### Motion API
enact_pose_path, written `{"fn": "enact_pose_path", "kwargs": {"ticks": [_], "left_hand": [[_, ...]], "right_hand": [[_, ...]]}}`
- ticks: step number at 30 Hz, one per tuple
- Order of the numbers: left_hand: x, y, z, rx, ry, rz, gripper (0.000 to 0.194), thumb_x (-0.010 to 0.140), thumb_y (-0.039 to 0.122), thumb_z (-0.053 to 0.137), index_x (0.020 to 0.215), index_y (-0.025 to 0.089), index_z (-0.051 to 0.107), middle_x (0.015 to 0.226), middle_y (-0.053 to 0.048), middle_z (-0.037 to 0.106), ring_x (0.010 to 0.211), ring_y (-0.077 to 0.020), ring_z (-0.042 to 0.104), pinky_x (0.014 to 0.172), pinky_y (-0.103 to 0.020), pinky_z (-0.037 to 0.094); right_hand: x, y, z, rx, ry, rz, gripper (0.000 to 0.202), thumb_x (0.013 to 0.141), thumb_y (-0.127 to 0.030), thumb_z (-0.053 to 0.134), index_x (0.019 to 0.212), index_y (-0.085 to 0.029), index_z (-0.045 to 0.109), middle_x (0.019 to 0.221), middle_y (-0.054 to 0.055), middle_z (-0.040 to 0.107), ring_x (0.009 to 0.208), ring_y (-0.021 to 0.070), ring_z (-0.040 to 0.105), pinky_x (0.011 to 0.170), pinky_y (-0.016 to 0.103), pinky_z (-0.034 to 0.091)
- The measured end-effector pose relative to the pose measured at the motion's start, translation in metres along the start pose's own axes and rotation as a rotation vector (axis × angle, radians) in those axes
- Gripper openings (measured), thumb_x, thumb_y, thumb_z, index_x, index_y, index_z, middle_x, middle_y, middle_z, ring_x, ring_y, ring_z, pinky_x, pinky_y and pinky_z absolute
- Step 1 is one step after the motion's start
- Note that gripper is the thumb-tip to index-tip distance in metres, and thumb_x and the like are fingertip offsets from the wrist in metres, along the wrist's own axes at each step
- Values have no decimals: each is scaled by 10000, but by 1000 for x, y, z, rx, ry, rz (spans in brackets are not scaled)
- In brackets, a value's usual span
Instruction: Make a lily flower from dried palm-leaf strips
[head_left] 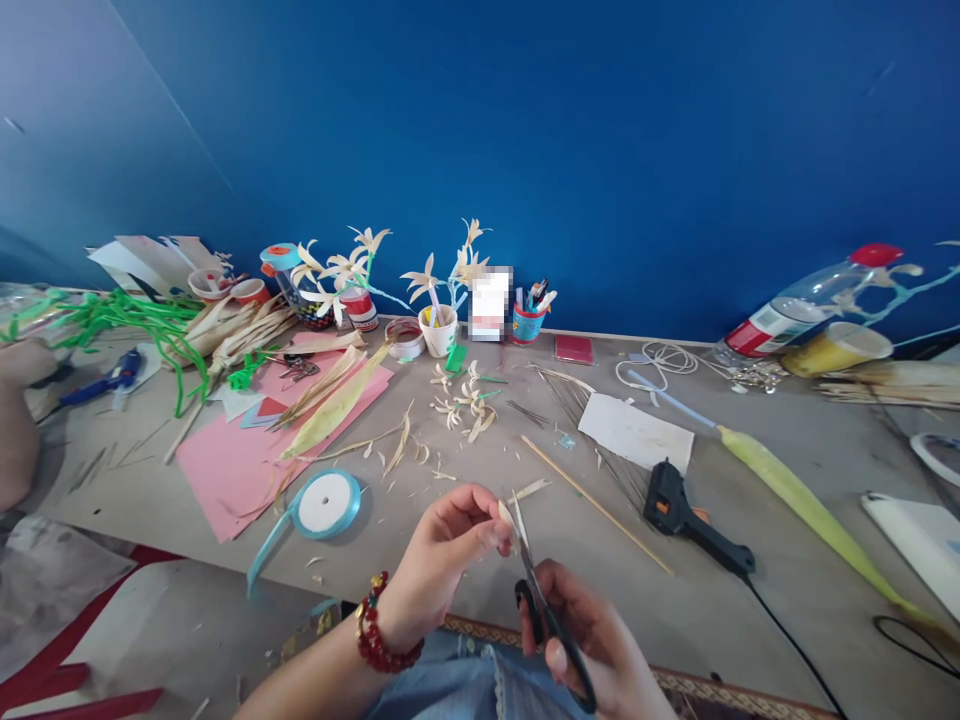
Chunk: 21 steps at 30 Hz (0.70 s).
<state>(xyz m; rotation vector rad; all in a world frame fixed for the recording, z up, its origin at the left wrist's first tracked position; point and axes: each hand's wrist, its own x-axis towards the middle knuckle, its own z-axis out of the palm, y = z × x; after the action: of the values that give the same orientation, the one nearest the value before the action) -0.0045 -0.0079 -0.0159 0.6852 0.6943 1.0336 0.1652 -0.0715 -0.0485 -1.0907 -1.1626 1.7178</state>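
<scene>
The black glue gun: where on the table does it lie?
In the head view, the black glue gun lies on the table, right of the scissors, just below the white paper sheet.

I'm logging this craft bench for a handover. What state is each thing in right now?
Left hand: pinching a small pale husk strip.
Right hand: gripping black-handled scissors, blades at the strip.
Black glue gun: lying on its side, cord attached.
Light-blue ribbon spool: flat, partly unwound.
Clear plastic bottle with red cap: on its side, capped.
Yellow paper cup: tipped over.
White cup of husk flowers: upright.
</scene>
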Motion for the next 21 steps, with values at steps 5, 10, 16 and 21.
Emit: {"fn": "enact_pose_path", "kwargs": {"ticks": [5,10,16,21], "left_hand": [[1,3,2,28,14,2,161,764,239,785,764,134,663,702,-14,635,648,-101,557,675,-228,454],[1,4,2,28,10,2,163,762,239,786,757,134,662,693,-10,630,641,-97,557,669,-222,455],[-1,0,0,8,-10,5,147,781,229,769,770,134,656,701,-11,629,650,-100,563,674,-225,447],[0,0,1,-4,-4,10,157,779,241,769,773,141,648,710,-15,634,648,-107,559,672,-235,448]], "right_hand": [[-1,-4,0,-49,28,21,640,627,-812,657,758,-205,498,668,7,554,604,138,436,561,250,327],[-2,-4,-1,-106,27,6,645,639,-823,633,758,-204,494,665,9,573,594,134,434,557,251,306],[-1,-2,-3,-102,28,9,647,628,-824,641,759,-208,490,658,4,574,581,133,439,548,247,310],[-2,-1,-4,-87,13,2,640,626,-813,654,745,-206,492,640,5,570,571,132,435,540,244,314]]}}
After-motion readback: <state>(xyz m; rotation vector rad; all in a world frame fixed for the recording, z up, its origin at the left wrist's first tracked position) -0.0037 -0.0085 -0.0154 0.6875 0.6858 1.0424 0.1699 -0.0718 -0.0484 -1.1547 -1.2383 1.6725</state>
